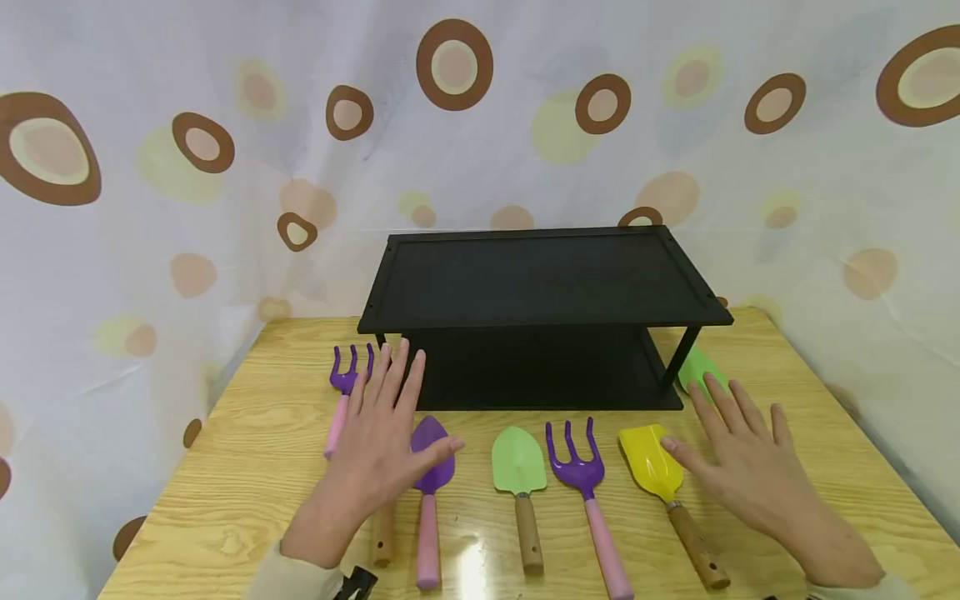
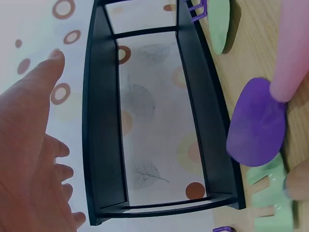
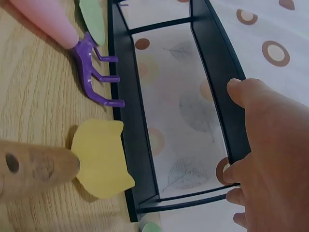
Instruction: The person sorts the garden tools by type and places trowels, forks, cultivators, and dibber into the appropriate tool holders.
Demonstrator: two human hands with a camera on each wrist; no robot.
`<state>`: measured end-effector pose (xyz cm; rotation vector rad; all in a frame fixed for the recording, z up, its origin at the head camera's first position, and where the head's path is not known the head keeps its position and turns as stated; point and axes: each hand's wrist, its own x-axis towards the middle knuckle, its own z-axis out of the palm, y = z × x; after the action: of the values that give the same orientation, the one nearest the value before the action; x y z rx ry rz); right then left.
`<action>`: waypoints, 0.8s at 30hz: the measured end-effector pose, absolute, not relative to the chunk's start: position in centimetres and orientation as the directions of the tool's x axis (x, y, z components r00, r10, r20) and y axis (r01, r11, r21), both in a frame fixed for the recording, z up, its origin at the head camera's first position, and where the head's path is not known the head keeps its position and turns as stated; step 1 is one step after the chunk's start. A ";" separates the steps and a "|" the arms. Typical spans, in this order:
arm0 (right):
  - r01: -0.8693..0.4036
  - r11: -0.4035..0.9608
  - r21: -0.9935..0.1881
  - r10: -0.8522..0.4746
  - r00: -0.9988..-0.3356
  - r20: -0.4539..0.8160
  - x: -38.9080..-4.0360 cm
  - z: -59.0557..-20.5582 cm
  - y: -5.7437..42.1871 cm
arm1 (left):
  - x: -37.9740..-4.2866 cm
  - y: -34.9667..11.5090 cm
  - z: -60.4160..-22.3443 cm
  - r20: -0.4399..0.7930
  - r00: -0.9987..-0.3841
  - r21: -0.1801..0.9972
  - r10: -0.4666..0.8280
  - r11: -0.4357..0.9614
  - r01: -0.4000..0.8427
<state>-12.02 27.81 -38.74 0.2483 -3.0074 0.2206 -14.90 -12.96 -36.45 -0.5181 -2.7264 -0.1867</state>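
Note:
Both hands are held out over the table with fingers spread, holding nothing. My left hand (image 1: 378,454) overlaps a wooden handle (image 1: 383,533) in the head view; the left wrist view shows a slotted green head (image 2: 273,193) there. Beside that hand lie a purple trowel (image 1: 432,479) with a pink handle and a small purple hand fork (image 1: 343,382). Nearest my right hand (image 1: 750,471) is a yellow scoop (image 1: 652,462) with a wooden handle. Between the hands lie a green trowel (image 1: 519,462) and another purple hand fork (image 1: 581,475).
A black two-tier shelf (image 1: 540,279) stands at the back of the wooden table (image 1: 247,467), its lower tier (image 1: 525,367) near the tool heads. Partly hidden behind its right leg and my right hand is another green tool head (image 1: 697,368). A patterned curtain (image 1: 480,150) hangs behind.

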 end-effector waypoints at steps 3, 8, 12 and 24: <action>-0.168 0.975 -0.143 -0.147 -0.978 0.149 -11.8 -38.9 28.5 | -15.6 -13.1 -35.8 0.390 -0.855 0.057 0.343 0.917 0.394; -0.191 0.970 -0.152 -0.160 -0.968 0.194 -11.6 -39.4 29.6 | -17.3 -13.8 -34.9 0.405 -0.850 0.082 0.336 0.913 0.399; -0.186 0.966 -0.181 -0.149 -0.969 0.198 -11.6 -39.8 30.7 | -18.7 -14.4 -34.2 0.398 -0.857 0.097 0.329 0.913 0.396; -0.197 0.954 -0.228 -0.137 -0.958 0.251 -12.9 -41.7 32.9 | -23.1 -15.6 -32.7 0.322 -0.878 0.061 0.354 0.918 0.393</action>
<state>-12.92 32.86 -41.73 0.2489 -2.8725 0.3700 -23.09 -15.62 -32.67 -0.5535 -2.7724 -0.1782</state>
